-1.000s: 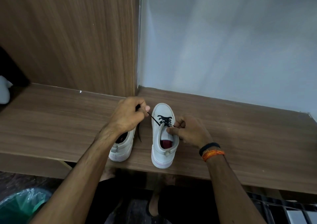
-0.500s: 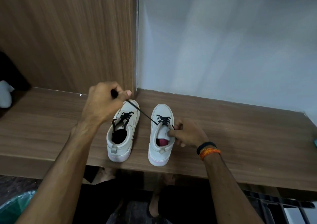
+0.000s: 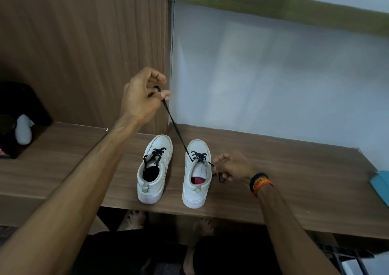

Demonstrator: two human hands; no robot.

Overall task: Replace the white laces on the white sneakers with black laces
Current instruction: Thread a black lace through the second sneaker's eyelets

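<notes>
at 9 o'clock, on the far left of the wooden shelf (image 3: pixel 63 148), a dark object (image 3: pixel 19 106) stands against the wood-grain panel (image 3: pixel 84 43), with a small pale rounded thing (image 3: pixel 23 130) leaning at its foot. what either is cannot be told.

the left hand (image 3: pixel 143 98) is raised at about 11 o'clock from the shoes, in front of the panel's edge, its thumb and fingers pinching one end of a black lace (image 3: pixel 175 128). the lace runs taut, down and to the right, from that pinch to the eyelets of the right sneaker.

near the centre, the two white sneakers stand side by side on the shelf, toes pointing away, close together but apart. the left sneaker (image 3: pixel 154 170) has black lacing across its front and a dark opening. the right sneaker (image 3: pixel 196 173) is laced in black over only the front eyelets, and a reddish insole shows inside.

at 3 o'clock from that shoe, just beside it, the right hand (image 3: pixel 231 166) has its fingers curled, pinching the lace's other end low at the shoe's side; a little loop hangs under the fingers. black and orange wristbands (image 3: pixel 261 183) circle that wrist.

at the far right edge lies a blue flat object (image 3: pixel 381 183). behind the shelf is a pale wall panel (image 3: pixel 273 74).
</notes>
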